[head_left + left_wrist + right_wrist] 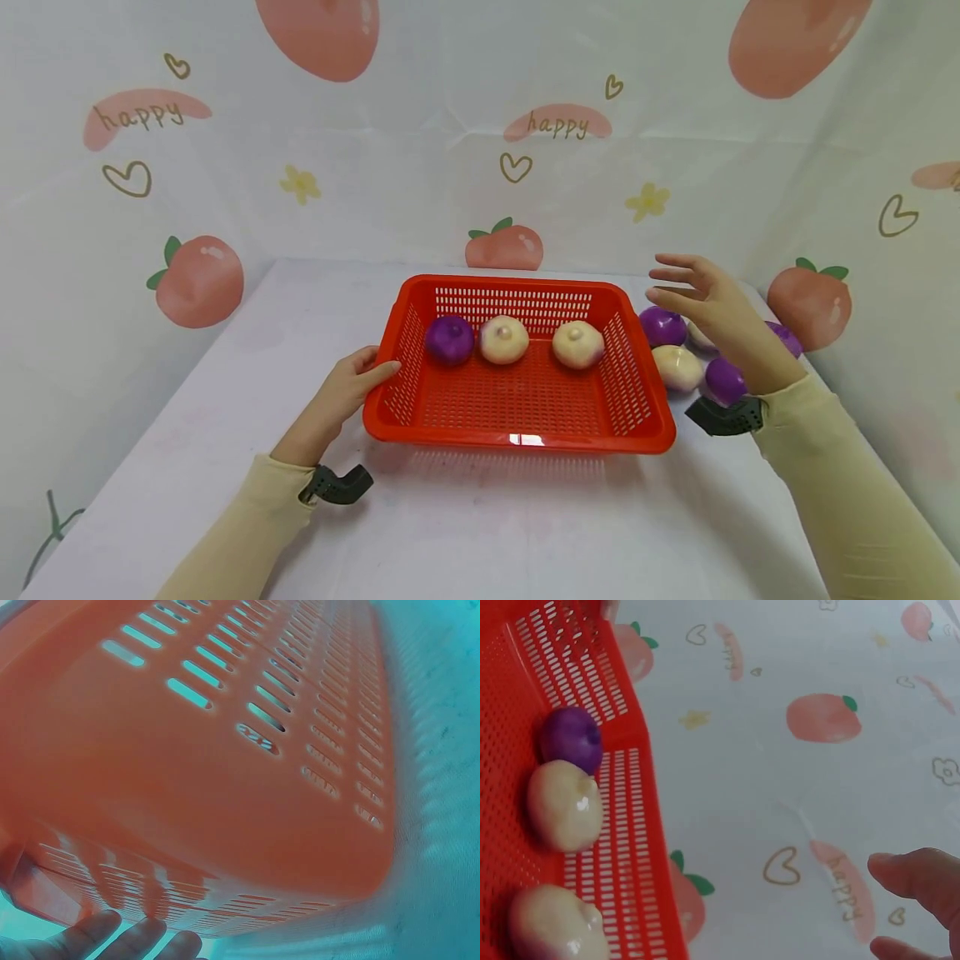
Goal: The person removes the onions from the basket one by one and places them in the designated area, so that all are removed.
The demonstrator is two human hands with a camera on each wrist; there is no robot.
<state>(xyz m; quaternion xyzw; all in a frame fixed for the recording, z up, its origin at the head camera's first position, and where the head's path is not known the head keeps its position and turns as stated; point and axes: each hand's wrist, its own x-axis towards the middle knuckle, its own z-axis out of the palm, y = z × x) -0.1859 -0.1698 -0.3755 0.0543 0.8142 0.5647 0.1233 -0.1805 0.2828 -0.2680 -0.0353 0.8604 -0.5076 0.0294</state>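
A red plastic basket (517,439) with slotted sides stands on the table in the head view. Along its far side lie one round purple vegetable (450,340) and two cream ones (504,340), turnip- or onion-like, each with a small knob. My left hand (347,390) grips the basket's left rim, thumb on top and fingers outside. Raised past the right rim, my right hand (708,308) holds nothing, its fingers extended and spread from the thumb. Beneath it sit several more vegetables, purple (663,326) and cream (677,368), partly hidden by hand and wrist.
A white table cover (480,533) spreads around the basket. Behind and at both sides hangs a white cloth (420,183) printed with fruit, hearts and words. A green line (54,529) shows at the lower left. Each wrist wears a black device (341,485).
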